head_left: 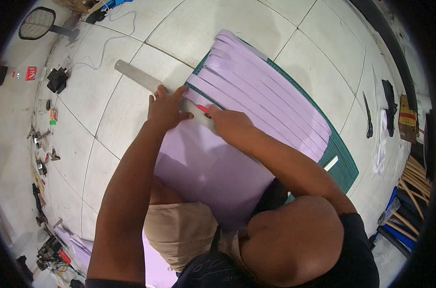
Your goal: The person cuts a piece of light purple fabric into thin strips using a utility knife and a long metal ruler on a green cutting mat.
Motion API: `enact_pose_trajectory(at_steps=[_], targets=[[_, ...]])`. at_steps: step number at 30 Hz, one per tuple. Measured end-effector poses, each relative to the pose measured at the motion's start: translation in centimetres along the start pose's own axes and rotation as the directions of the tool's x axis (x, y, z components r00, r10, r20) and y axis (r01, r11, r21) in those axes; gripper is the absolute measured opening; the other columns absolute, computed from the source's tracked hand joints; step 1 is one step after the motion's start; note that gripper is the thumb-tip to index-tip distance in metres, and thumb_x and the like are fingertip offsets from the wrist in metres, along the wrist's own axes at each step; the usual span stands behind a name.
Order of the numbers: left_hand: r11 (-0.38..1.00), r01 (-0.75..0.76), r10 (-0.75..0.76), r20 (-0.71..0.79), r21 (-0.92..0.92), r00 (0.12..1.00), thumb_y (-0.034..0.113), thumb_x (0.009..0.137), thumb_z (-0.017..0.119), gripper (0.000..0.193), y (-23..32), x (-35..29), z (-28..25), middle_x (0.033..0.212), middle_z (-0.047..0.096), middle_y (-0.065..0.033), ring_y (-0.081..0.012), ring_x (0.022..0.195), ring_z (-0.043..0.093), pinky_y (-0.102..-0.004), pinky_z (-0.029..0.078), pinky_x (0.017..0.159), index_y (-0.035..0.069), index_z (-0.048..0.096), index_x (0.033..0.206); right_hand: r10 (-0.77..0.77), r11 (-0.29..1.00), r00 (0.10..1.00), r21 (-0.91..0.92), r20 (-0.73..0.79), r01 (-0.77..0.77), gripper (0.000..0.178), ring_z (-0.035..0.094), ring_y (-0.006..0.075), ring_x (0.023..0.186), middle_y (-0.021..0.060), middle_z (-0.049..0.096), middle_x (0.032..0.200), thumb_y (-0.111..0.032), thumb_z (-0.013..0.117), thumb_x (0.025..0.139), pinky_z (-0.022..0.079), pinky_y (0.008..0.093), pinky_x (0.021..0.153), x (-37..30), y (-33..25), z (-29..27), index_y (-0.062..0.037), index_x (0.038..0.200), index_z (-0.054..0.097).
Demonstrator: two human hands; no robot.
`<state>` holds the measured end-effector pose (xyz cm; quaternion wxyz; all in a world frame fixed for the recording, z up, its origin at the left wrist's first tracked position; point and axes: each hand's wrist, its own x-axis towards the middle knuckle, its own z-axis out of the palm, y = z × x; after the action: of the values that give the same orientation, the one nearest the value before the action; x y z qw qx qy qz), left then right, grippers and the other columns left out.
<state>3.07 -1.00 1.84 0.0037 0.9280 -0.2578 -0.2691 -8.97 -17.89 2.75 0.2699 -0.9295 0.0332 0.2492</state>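
Left hand [166, 108] presses flat on the ruler [146, 81]; right hand [230, 122] is closed round a red cutter [203, 109], probably. Lilac sheet [208, 168] at six o'clock: light, floppy, best pinned near the cut.

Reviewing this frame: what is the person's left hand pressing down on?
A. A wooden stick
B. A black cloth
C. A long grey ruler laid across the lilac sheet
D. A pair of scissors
C: the left hand lies flat on the long grey ruler, which crosses the lilac sheet on the green cutting mat, while the right hand holds a red-tipped cutter against the ruler's edge.
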Motion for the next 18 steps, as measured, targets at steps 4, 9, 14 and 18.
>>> enact_pose_trajectory(at_steps=[4,9,14,18], targets=[[0.998,-0.045,0.048,-0.076,0.040,0.996,0.045,0.072,0.084,0.086,-0.4,0.4,0.9,0.137,0.041,-0.0291,-0.0450,0.129,0.047,-0.0543,0.036,0.108,0.031,0.042,0.145,0.090,0.996,0.989,-0.034,0.120,-0.086,0.030,0.069,0.0396,0.085,0.0215,0.069,0.091,-0.014,0.047,0.095,0.052,0.0507,0.072,-5.7,2.5,-1.6,-0.0040,0.124,0.047],[0.999,-0.010,0.008,-0.048,-0.047,0.999,0.041,0.072,0.085,0.086,0.0,0.5,0.7,0.134,0.045,-0.0268,-0.0420,0.123,0.054,-0.0503,0.042,0.103,0.034,0.041,0.145,0.230,0.972,0.947,-0.107,0.224,-0.210,0.030,0.070,0.0390,0.092,0.0205,0.070,0.095,-0.017,0.047,0.097,0.055,0.0509,0.073,-13.9,7.1,-1.1,-0.0083,0.126,0.047],[0.999,-0.001,0.005,-0.082,0.047,0.997,0.041,0.074,0.084,0.084,0.1,0.4,1.0,0.135,0.043,-0.0277,-0.0413,0.118,0.058,-0.0494,0.046,0.103,0.033,0.041,0.145,0.348,0.933,0.887,-0.205,0.304,-0.296,0.025,0.069,0.0404,0.093,0.0209,0.070,0.095,-0.015,0.047,0.097,0.056,0.0509,0.073,-24.2,13.5,1.4,-0.0084,0.121,0.043],[1.000,-0.006,0.006,-0.066,0.002,0.998,0.034,0.076,0.084,0.083,-0.5,0.5,1.1,0.135,0.042,-0.0278,-0.0444,0.113,0.061,-0.0470,0.052,0.097,0.031,0.040,0.145,0.461,0.879,0.818,-0.306,0.344,-0.366,0.023,0.069,0.0421,0.093,0.0231,0.068,0.099,-0.012,0.047,0.097,0.056,0.0518,0.072,-31.8,18.0,3.3,-0.0080,0.119,0.041]])
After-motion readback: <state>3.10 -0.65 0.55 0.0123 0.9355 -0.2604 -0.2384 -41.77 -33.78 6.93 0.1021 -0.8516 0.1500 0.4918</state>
